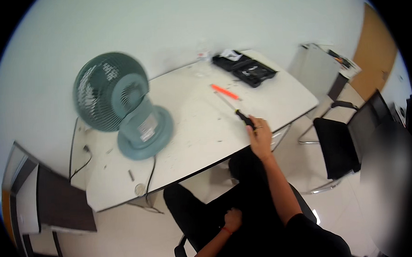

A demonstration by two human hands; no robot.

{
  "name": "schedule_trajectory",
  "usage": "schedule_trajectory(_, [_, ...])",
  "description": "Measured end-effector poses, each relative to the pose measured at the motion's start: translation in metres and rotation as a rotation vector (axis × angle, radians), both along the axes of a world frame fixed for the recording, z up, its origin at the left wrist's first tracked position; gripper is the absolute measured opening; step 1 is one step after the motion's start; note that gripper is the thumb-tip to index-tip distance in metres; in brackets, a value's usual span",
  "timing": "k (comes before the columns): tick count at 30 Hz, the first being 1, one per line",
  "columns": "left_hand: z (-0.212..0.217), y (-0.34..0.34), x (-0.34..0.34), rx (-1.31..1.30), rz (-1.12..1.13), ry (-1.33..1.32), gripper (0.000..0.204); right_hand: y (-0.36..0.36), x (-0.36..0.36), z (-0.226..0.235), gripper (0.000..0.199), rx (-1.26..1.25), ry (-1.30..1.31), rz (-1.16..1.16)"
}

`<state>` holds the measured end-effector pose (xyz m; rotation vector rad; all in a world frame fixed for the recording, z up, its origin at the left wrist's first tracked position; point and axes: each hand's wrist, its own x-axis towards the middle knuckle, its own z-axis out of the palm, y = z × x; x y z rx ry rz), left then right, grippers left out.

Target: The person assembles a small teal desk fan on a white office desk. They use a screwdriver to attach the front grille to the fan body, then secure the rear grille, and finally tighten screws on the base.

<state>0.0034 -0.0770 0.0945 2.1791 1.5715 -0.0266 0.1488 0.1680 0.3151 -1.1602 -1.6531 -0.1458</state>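
My right hand is closed around the black handle of a screwdriver near the table's front edge. Its long thin shaft points away to the far left, the tip beside an orange-red stick-shaped object. My left hand rests on my lap with its fingers curled in, and I see nothing in it. A grey-green fan stands on the left part of the table, its round grille tilted up and to the left.
An open black case and a clear bottle sit at the back of the white table. A small round item, a short grey piece and a cable lie front left. A black chair stands right.
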Motion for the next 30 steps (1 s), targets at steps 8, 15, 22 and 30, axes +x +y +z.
schedule_trajectory(8, [-0.046, 0.021, -0.022, -0.400, -0.152, -0.161, 0.031, -0.012, -0.011, 0.016, 0.034, -0.025, 0.023, 0.025])
schedule_trajectory(15, [0.030, 0.055, -0.076, -0.391, -0.002, -0.353, 0.045, -0.011, -0.011, 0.012, 0.036, -0.025, 0.030, -0.011])
schedule_trajectory(22, [0.157, 0.029, -0.130, -0.808, 0.676, -1.488, 0.053, -0.011, -0.016, 0.012, 0.045, -0.044, -0.005, -0.072])
schedule_trajectory(30, [0.193, -0.007, -0.110, -0.748, 0.627, -2.025, 0.088, -0.018, -0.018, 0.006, 0.073, -0.154, 0.016, -0.094])
